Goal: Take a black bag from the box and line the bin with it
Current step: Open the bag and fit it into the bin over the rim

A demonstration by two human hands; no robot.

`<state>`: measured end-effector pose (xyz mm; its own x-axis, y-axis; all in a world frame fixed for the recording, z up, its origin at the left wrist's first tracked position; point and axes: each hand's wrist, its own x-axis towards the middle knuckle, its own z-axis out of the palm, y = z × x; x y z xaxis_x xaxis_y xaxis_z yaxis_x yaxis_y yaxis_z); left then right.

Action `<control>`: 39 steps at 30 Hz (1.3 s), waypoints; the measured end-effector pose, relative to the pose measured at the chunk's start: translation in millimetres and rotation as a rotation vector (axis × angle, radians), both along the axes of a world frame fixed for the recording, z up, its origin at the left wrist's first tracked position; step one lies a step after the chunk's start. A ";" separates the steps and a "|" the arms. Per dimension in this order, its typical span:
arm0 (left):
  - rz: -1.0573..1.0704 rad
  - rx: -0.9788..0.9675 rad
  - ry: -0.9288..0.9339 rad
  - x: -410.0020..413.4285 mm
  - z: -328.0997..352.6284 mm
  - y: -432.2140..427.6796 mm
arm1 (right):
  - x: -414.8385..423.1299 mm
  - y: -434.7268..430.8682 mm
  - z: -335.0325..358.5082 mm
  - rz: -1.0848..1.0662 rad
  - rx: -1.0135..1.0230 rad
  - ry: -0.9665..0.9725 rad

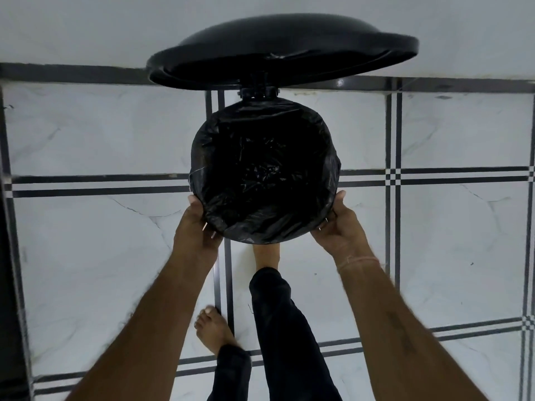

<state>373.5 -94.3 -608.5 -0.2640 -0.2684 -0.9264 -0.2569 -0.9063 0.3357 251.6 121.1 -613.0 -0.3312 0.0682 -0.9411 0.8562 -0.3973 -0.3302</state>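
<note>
Clasping the bag (pixel 260 175) from either side, our left hand (pixel 197 227) and right hand (pixel 338 227) hold it between them over the bin (pixel 272 91) rim, lid (pixel 278 53) raised.

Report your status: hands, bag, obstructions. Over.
Left hand and right hand grip the black bag at the bin's sides. Bag folded over the rim. Lid up, nothing blocking.
</note>
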 end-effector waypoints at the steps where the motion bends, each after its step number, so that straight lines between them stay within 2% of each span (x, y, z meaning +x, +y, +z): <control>1: 0.032 0.016 0.015 0.2 -2.4 -0.8 | -1.3 1.1 -5.9 -0.006 -0.015 0.010; 5: 0.138 0.048 0.016 3.4 -11.4 9.1 | 1.2 7.6 -11.8 -0.001 -0.013 0.025; 9: 0.192 0.179 -0.050 17.3 -1.8 35.5 | 32.4 4.4 1.5 -0.011 -0.034 -0.089; 17: 0.341 0.142 -0.010 14.5 -12.8 54.6 | 44.5 -26.9 -1.6 -0.316 0.017 -0.021; 21: 0.375 0.231 -0.052 13.9 -5.2 77.5 | 63.7 -41.1 19.0 -0.324 -0.065 -0.195; 24: 0.404 0.243 -0.047 10.7 -4.9 78.4 | 61.6 -39.4 19.7 -0.256 -0.114 -0.217; 28: 0.319 0.162 -0.035 19.2 -16.3 54.1 | 26.1 -20.3 4.8 -0.237 -0.015 -0.110; 30: 0.241 0.107 0.001 18.5 -16.2 31.3 | 7.9 -7.9 2.3 -0.178 -0.046 -0.074; 35: -0.013 0.065 -0.033 -1.7 -16.3 -13.1 | -25.9 -1.5 7.6 0.060 -0.060 0.004; 39: -0.011 0.081 -0.073 1.6 -8.0 -15.6 | -27.6 2.6 13.2 0.284 0.070 0.095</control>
<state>375.1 -110.0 -616.4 -0.1973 -0.1889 -0.9620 -0.2881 -0.9267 0.2411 224.0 123.7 -599.7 -0.4331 0.0242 -0.9010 0.8935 -0.1200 -0.4327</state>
